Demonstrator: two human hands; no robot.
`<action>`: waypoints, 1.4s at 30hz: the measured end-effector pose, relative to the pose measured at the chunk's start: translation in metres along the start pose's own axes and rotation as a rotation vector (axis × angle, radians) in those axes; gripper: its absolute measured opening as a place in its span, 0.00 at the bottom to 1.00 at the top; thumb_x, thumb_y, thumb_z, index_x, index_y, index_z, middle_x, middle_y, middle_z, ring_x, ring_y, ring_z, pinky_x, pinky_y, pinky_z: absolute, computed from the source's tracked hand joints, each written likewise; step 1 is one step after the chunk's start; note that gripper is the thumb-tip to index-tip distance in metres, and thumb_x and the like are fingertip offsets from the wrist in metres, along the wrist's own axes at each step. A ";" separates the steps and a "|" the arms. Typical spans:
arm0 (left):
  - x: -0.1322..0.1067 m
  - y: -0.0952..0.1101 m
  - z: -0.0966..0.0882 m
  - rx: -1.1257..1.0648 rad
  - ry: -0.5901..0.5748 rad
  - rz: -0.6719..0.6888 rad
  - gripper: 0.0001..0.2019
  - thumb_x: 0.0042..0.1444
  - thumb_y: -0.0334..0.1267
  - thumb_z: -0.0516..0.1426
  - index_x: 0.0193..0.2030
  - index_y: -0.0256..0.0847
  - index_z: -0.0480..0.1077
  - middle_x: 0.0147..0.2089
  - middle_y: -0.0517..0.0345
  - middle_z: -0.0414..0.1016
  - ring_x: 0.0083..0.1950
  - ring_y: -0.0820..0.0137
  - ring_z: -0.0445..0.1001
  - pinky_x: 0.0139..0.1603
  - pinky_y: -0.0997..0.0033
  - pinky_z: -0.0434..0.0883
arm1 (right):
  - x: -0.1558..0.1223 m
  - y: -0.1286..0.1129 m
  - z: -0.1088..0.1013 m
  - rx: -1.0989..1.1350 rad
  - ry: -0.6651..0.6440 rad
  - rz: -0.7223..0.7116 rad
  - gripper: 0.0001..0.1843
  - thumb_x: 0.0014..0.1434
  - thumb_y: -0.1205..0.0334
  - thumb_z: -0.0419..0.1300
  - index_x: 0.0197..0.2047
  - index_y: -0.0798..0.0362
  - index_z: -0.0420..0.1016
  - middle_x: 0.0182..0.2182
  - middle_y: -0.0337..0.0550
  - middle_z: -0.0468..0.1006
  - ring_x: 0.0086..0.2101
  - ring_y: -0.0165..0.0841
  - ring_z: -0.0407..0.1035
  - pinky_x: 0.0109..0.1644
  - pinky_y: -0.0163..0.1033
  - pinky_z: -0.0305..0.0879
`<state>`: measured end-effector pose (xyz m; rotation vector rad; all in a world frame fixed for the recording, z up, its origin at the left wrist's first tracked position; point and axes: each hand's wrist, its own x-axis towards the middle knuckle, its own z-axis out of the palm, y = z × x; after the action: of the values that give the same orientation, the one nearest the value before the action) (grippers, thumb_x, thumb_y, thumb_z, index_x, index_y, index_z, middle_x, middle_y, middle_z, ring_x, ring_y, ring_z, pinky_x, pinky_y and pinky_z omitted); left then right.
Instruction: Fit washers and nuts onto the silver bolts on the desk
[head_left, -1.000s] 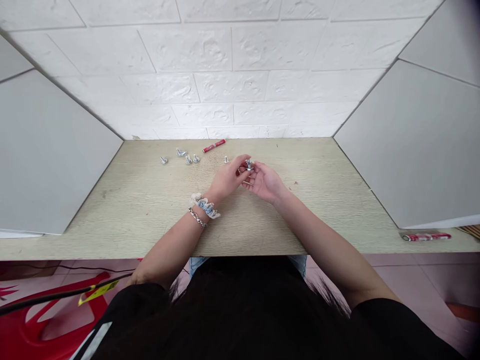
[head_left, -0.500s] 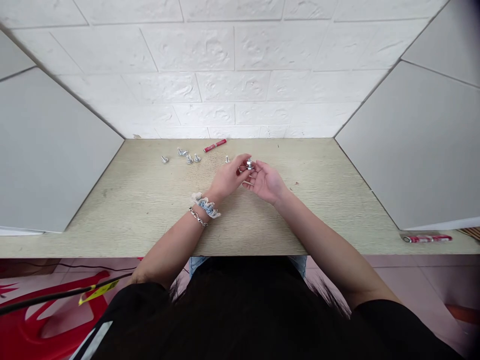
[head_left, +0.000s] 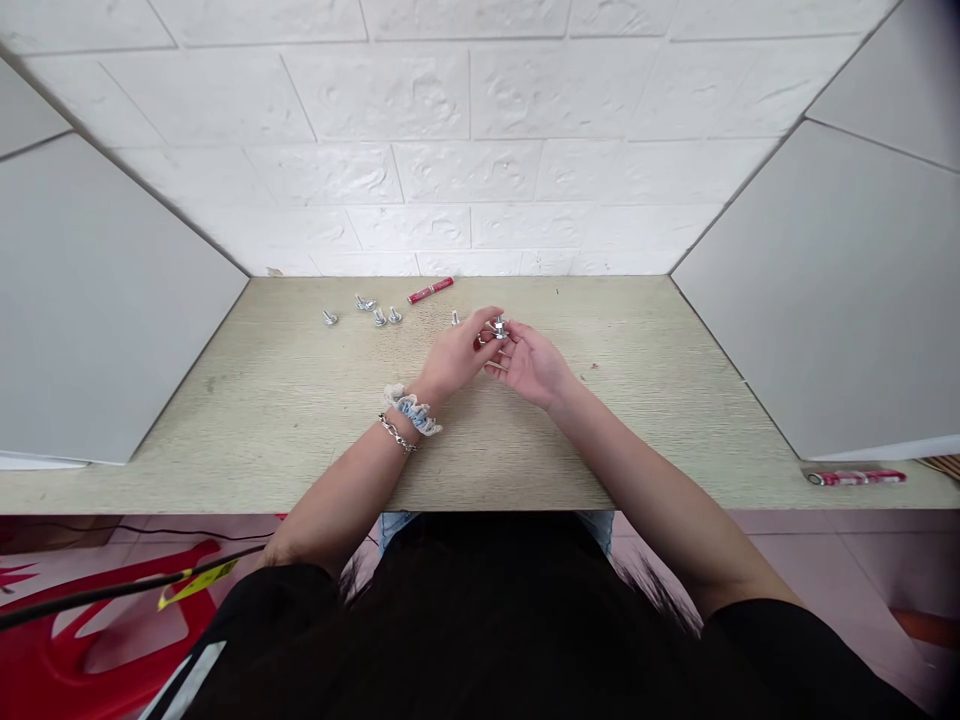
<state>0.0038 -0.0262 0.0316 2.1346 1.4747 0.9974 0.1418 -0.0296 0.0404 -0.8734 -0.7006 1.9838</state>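
Observation:
A silver bolt [head_left: 499, 327] with a nut and a wide washer-like base stands upright between my two hands, above the table. My left hand [head_left: 456, 356] pinches it from the left between thumb and fingers. From the right, my right hand [head_left: 534, 368] is turned palm up, its curled fingertips closed against the bolt's side and lower part. The exact contact of the right fingertips is small and partly hidden. Just beyond the left fingers, another bolt [head_left: 454, 318] stands on the table, partly covered by that hand.
Several silver bolts, such as one bolt [head_left: 330, 318] at the far left, lie on the wooden table [head_left: 300, 420]. A red tube [head_left: 430, 291] lies near the white brick wall [head_left: 435, 170]. Another red tube [head_left: 856, 478] rests at the right front edge. Grey panels [head_left: 840, 290] flank the table.
The right thumb and fingertips have shifted slightly toward the bolt. Otherwise both hands and the loose bolts keep their places.

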 end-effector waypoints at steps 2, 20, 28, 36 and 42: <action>0.000 0.001 0.000 0.004 0.003 -0.001 0.18 0.58 0.39 0.55 0.56 0.44 0.65 0.40 0.58 0.75 0.39 0.72 0.73 0.41 0.71 0.69 | 0.000 -0.001 0.000 -0.002 0.004 0.010 0.13 0.63 0.56 0.47 0.37 0.49 0.72 0.36 0.38 0.78 0.36 0.28 0.70 0.41 0.36 0.64; 0.000 0.001 0.000 0.034 0.010 0.012 0.18 0.58 0.39 0.55 0.56 0.43 0.66 0.40 0.58 0.75 0.39 0.71 0.73 0.41 0.71 0.69 | 0.002 -0.001 -0.002 -0.003 -0.001 0.018 0.13 0.64 0.56 0.47 0.36 0.49 0.71 0.34 0.38 0.78 0.35 0.28 0.70 0.41 0.36 0.64; 0.000 -0.001 0.001 0.031 -0.017 0.012 0.19 0.58 0.38 0.56 0.57 0.44 0.65 0.38 0.59 0.75 0.37 0.72 0.73 0.40 0.72 0.68 | 0.000 0.001 -0.001 0.004 -0.013 -0.019 0.04 0.59 0.59 0.56 0.36 0.49 0.69 0.32 0.35 0.78 0.35 0.28 0.71 0.40 0.35 0.64; 0.001 -0.002 0.001 0.052 -0.008 0.023 0.19 0.58 0.38 0.56 0.56 0.43 0.65 0.41 0.57 0.76 0.40 0.71 0.73 0.41 0.72 0.68 | 0.003 0.001 -0.003 -0.001 -0.003 -0.003 0.10 0.63 0.60 0.49 0.38 0.50 0.71 0.33 0.37 0.78 0.33 0.27 0.70 0.38 0.35 0.64; 0.001 -0.001 0.001 0.057 -0.032 0.009 0.19 0.58 0.38 0.55 0.57 0.44 0.65 0.39 0.59 0.76 0.37 0.72 0.73 0.40 0.73 0.68 | 0.001 0.002 -0.001 -0.001 -0.002 -0.029 0.02 0.59 0.61 0.56 0.36 0.49 0.67 0.32 0.35 0.78 0.35 0.28 0.71 0.38 0.35 0.63</action>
<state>0.0037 -0.0250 0.0304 2.1885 1.4972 0.9306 0.1410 -0.0298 0.0381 -0.8570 -0.7116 1.9594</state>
